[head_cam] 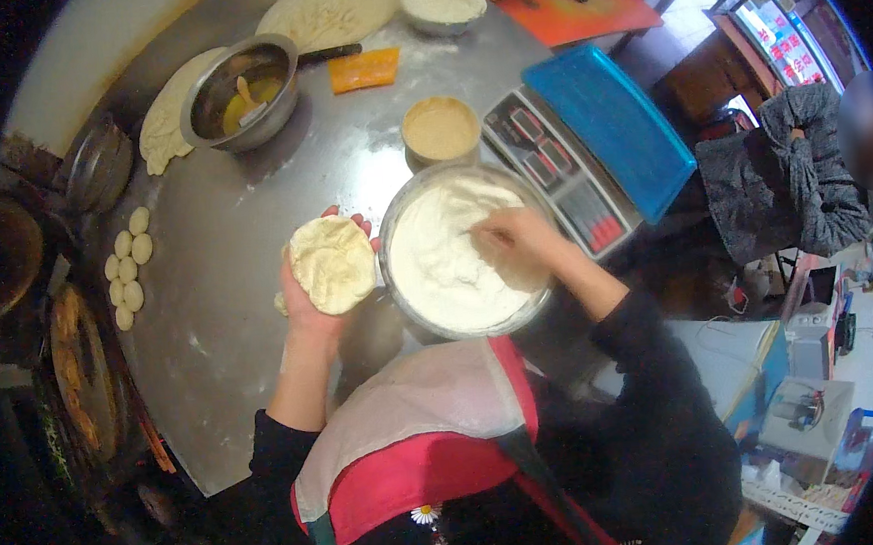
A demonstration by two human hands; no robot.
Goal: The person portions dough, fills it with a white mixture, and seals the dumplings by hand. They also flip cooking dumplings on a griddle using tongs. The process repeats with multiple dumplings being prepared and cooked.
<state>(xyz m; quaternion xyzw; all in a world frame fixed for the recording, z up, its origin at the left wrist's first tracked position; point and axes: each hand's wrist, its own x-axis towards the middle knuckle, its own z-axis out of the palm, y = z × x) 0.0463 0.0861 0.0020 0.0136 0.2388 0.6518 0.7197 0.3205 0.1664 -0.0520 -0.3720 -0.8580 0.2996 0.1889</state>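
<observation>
A flattened round of pale dough rests on the upturned palm of my left hand, whose fingers show past its far edge. Close by on the right stands a wide bowl full of white powder, perhaps flour or sugar. My right hand is low over the powder, its fingers bunched together and blurred by motion. Whether any powder is between those fingers cannot be made out. A small bit of dough shows just beside my left wrist.
Beyond the bowl are a tub of tan powder and a scale with a blue tray. Several dough balls lie left. Farther back sit a metal bowl of yellow liquid and large dough sheets. A person is at right.
</observation>
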